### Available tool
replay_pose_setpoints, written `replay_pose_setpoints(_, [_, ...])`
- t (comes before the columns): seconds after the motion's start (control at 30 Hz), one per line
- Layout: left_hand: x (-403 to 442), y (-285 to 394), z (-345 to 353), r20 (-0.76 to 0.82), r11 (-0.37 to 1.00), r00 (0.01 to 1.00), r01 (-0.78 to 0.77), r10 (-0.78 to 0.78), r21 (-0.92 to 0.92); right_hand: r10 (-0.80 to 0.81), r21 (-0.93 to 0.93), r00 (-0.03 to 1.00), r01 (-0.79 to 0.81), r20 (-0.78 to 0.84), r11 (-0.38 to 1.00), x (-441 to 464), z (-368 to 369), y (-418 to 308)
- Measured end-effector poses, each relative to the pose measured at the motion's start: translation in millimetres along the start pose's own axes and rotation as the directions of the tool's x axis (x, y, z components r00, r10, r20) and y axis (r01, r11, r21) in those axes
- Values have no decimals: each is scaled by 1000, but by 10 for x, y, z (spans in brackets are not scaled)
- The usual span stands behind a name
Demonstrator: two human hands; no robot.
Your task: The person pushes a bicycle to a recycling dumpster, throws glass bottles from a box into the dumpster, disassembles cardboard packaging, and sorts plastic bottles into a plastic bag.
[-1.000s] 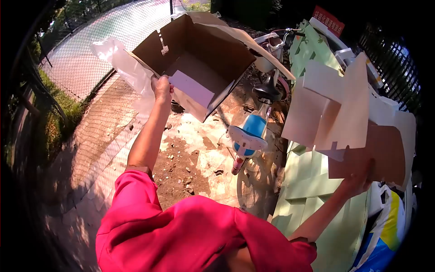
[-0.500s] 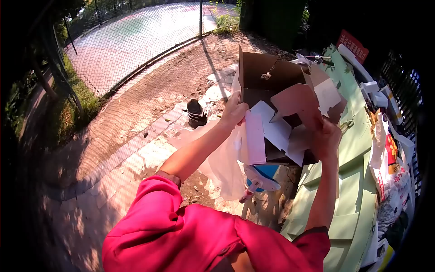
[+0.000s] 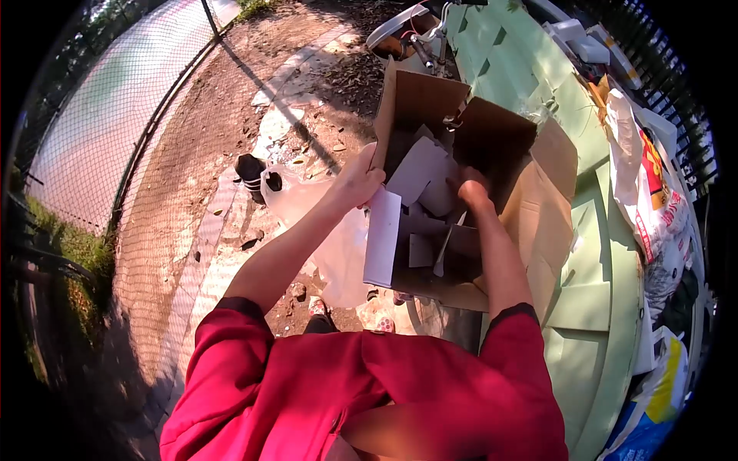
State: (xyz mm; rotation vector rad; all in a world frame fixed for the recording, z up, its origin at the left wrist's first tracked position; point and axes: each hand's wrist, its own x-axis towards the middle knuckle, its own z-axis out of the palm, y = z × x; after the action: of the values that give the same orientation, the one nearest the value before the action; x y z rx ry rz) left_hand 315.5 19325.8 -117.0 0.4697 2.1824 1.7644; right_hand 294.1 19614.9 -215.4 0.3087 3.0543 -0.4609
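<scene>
An open brown cardboard box (image 3: pixel 421 96) is tilted toward me, with loose pieces of white and grey card (image 3: pixel 419 170) inside. My left hand (image 3: pixel 360 180) is closed on the box's left edge, just above a white flap (image 3: pixel 382 242). Inside the box, my right hand (image 3: pixel 469 188) is closed at the edge of a pale card piece; its fingertips are partly hidden. A thin pale strip (image 3: pixel 448 244) lies below that hand. Behind my left forearm hangs a translucent plastic bag (image 3: pixel 342 257); whether my left hand also holds it is unclear.
A pale green ridged metal lid (image 3: pixel 588 284) lies to the right. Beyond it are stuffed plastic bags (image 3: pixel 653 200) and white foam pieces (image 3: pixel 580 42). A black shoe with white stripes (image 3: pixel 250 177) is on the ground at left. A mesh fence (image 3: pixel 146 138) runs farther left.
My right hand has moved from the raised card at the box's right side down into the box. The box now opens more toward me, and the view has shifted downward and right.
</scene>
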Motion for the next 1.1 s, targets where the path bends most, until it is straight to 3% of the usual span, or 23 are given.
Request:
replay_pose_setpoints(0.03, [-31,74,-21,9,999,999,38,-38,-15,159,-4,984,-159,85,987,-119,-178,-179])
replay_pose_setpoints(0.07, [-82,158,-54,50,998,998,33,-30,-61,66,-120,997,-60,48,991,-7,-61,-9])
replay_pose_setpoints(0.1, [-134,167,-91,102,994,994,37,-27,-99,-23,-91,1000,23,4,996,-172,-220,-136])
replay_pose_setpoints(0.13, [-197,162,-153,135,989,990,43,-24,-139,-22,-247,999,32,44,969,-120,-181,-33])
replay_pose_setpoints(0.2, [-282,186,-257,169,976,985,78,-43,-202,-118,-158,991,107,-67,982,-352,-488,-246])
replay_pose_setpoints(0.27, [-261,261,-352,184,966,981,100,-56,-239,-17,-87,993,6,-119,996,-389,-623,-225])
replay_pose_setpoints(0.33, [-175,315,-377,201,957,977,126,-73,-263,52,-227,994,-72,-91,971,-347,-739,-248])
replay_pose_setpoints(0.37, [-145,311,-337,205,956,978,99,-42,-276,60,-161,998,-63,-21,985,-366,-849,-316])
replay_pose_setpoints(0.4, [-102,274,-291,253,955,967,110,-38,-276,67,-208,994,-85,-91,974,-364,-851,-342])
replay_pose_setpoints(0.47, [-50,196,-203,245,938,969,123,-43,-324,61,-295,973,-127,-224,947,-301,-780,-291])
replay_pose_setpoints(0.57, [-54,163,-57,199,919,972,191,-127,-345,-105,-425,954,-25,-282,905,-183,-647,-219])
replay_pose_setpoints(0.67, [-27,233,53,164,883,973,220,-165,-415,103,-389,989,-136,-104,911,-33,-821,-231])
replay_pose_setpoints(0.7, [-6,276,104,145,870,979,193,-142,-453,47,-447,995,-84,-93,891,-39,-903,-249])
replay_pose_setpoints(0.73, [-15,324,145,150,856,976,212,-159,-471,-131,-524,972,9,-195,851,-54,-924,-199])
replay_pose_setpoints(0.8, [-57,424,257,163,820,970,241,-182,-519,-55,-405,992,4,-115,914,6,-1102,-41])
replay_pose_setpoints(0.83, [-150,430,324,144,809,973,229,-179,-541,-67,-444,991,10,-113,896,32,-1121,109])
replay_pose_setpoints(0.93, [-383,351,354,185,781,952,306,-245,-545,139,13,989,-140,51,990,-173,-1111,-18])
replay_pose_setpoints(1.0, [-431,237,332,185,771,957,289,-222,-568,-209,-236,971,232,119,944,-266,-850,-21])
replay_pose_setpoints(1.03, [-413,221,297,184,822,960,276,-211,-498,-245,-285,961,272,127,919,-229,-704,18])
replay_pose_setpoints(1.07, [-373,222,259,178,867,964,257,-198,-427,-75,-319,974,142,213,937,-244,-717,-247])
replay_pose_setpoints(1.1, [-336,260,221,186,916,964,241,-189,-320,-78,-245,969,137,236,960,-204,-623,-223])
